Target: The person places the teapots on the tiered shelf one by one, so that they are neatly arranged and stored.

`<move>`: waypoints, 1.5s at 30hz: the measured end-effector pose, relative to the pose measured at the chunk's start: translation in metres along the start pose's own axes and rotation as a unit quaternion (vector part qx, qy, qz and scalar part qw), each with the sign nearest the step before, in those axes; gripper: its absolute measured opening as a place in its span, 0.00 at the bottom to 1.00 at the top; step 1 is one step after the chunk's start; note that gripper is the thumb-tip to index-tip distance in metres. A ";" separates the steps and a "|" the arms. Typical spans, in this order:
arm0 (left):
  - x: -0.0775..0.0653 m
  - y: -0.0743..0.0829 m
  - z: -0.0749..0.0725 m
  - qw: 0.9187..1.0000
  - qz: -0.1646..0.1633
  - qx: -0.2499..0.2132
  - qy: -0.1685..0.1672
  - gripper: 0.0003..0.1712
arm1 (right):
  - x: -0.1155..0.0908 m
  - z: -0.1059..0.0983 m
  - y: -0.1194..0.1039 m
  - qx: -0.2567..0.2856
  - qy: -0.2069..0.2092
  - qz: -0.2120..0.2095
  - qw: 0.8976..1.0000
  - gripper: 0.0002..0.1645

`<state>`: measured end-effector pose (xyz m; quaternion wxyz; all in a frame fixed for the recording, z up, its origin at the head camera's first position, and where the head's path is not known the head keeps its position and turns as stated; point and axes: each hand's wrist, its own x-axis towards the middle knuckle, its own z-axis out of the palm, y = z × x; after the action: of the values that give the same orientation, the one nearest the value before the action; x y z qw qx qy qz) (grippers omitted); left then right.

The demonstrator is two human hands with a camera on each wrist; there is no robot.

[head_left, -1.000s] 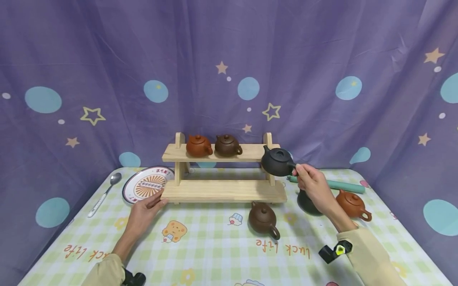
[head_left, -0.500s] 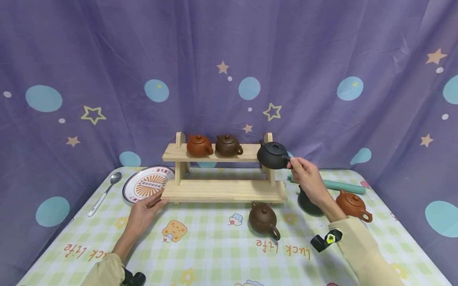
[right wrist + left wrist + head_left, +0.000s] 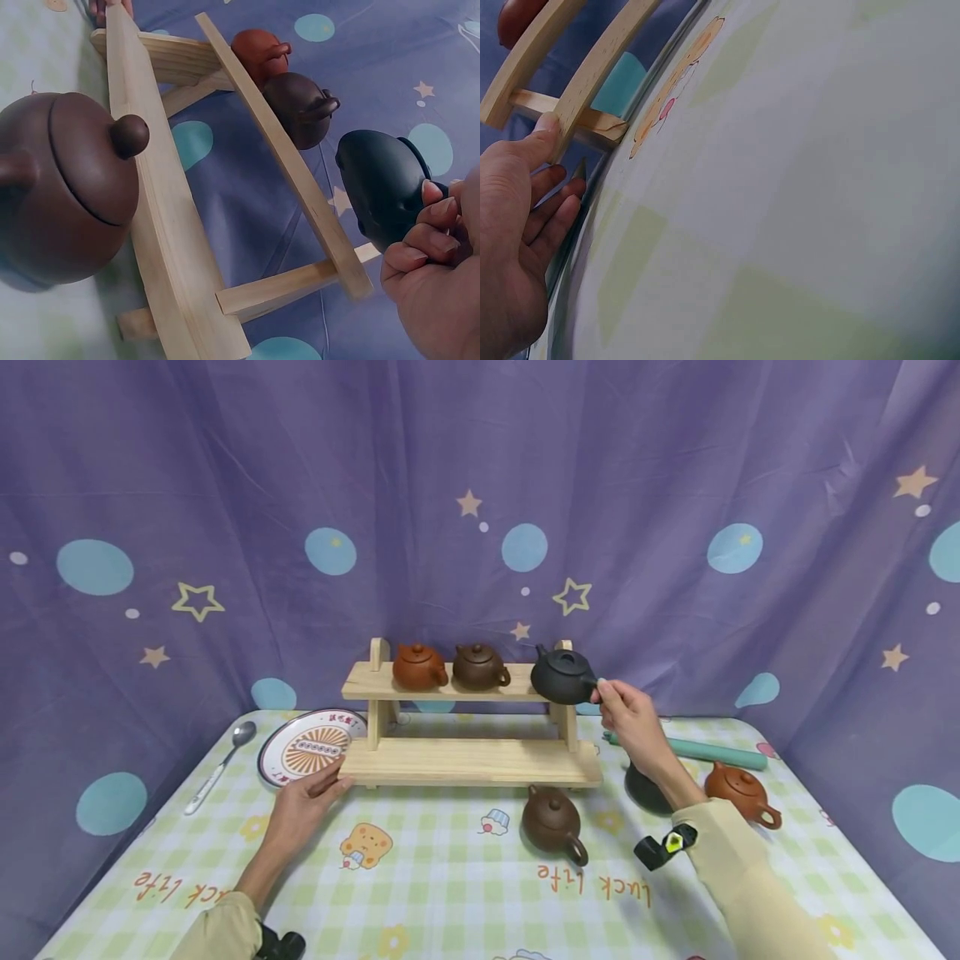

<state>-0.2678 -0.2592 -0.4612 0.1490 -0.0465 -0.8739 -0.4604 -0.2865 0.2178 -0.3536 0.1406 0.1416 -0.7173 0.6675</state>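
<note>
A two-tier wooden display shelf (image 3: pixel 468 760) stands at the back of the table. My left hand (image 3: pixel 303 810) holds the left end of its lower board, thumb against the edge in the left wrist view and other fingers bent below. With its handle pinched in my right hand (image 3: pixel 637 727), a black teapot (image 3: pixel 564 678) hangs at the right end of the upper board, apart from it in the right wrist view (image 3: pixel 386 187). An orange-brown teapot (image 3: pixel 420 667) and a dark brown teapot (image 3: pixel 481 667) sit on that upper board, to its left.
Another brown teapot (image 3: pixel 551 821) stands before the shelf. On the right are a dark teapot (image 3: pixel 647 789) partly hidden by my forearm, an orange-brown teapot (image 3: pixel 738 792) and a green rolled-up item (image 3: pixel 716 752). A plate (image 3: pixel 277 747) and a spoon (image 3: pixel 222 766) lie left.
My right hand has carried the black teapot left and up, from beside the shelf to the upper board's right end. The left hand has stayed at the lower board.
</note>
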 end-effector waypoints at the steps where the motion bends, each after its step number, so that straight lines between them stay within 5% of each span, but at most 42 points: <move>1: 0.000 0.000 0.000 1.000 0.000 0.000 0.000 0.29 | 0.001 0.001 0.000 -0.002 0.001 -0.002 1.000 0.25; 45: -0.001 0.000 0.000 1.000 0.002 -0.002 -0.002 0.30 | 0.029 0.024 0.021 0.004 0.013 0.010 1.000 0.21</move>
<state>-0.2672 -0.2591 -0.4611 0.1482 -0.0488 -0.8733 -0.4615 -0.3213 0.1951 -0.3633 0.1425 0.1266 -0.7144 0.6733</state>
